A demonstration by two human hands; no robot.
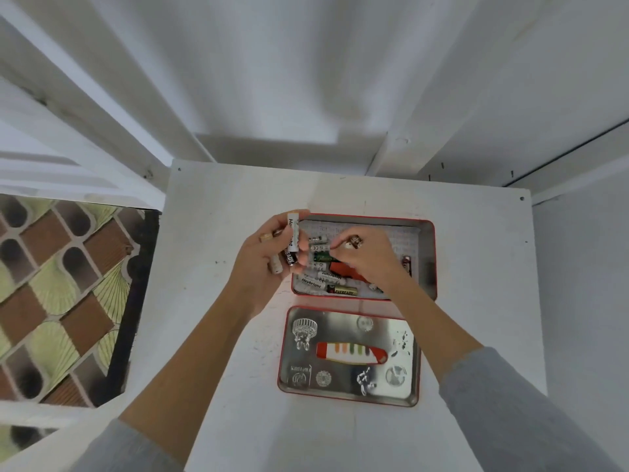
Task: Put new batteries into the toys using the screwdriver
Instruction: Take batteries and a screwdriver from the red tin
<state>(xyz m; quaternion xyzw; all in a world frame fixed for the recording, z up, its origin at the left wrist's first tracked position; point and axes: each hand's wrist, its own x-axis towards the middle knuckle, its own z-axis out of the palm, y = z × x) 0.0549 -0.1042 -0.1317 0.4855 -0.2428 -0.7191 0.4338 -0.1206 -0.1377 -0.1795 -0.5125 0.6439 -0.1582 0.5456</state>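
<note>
Centre frame, on the tabletop: open tin of batteries, lid below it. Your left hand grips several batteries; your right hand pinches another inside the tin. No toys or screwdriver visible; you are only gathering, fitting remains.

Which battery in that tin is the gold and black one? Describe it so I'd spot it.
Start at the open red-rimmed metal tin on the white table, the one above its loose lid. Along the tin's near edge lies the gold and black battery marked EVEREADY. Its neighbours are mostly white.
</note>
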